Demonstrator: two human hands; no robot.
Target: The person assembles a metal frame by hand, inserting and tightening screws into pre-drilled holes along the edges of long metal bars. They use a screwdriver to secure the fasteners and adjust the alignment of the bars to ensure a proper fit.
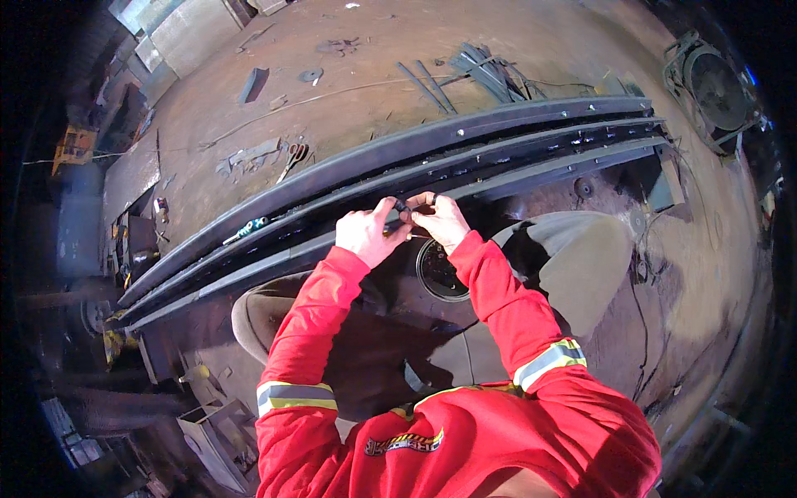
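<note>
My left hand [365, 234] and my right hand [442, 221] meet in front of me, just over the near edge of the long grey metal beams [398, 176]. Fingers and thumbs of both pinch a small dark piece [404, 211], too small and too covered for me to tell its kind. Below the hands, between my knees, stands a round dark container [440, 270]; small bits seem to lie inside. A tool with a teal and white handle [246, 230] rests on the beams to the left.
Scissors [294, 158] lie on the brown floor beyond the beams. Several loose metal bars [491, 73] are heaped farther back, near a cable [274, 110]. At the far right stands a large round fan [714, 90]. An open box [217, 440] sits at lower left.
</note>
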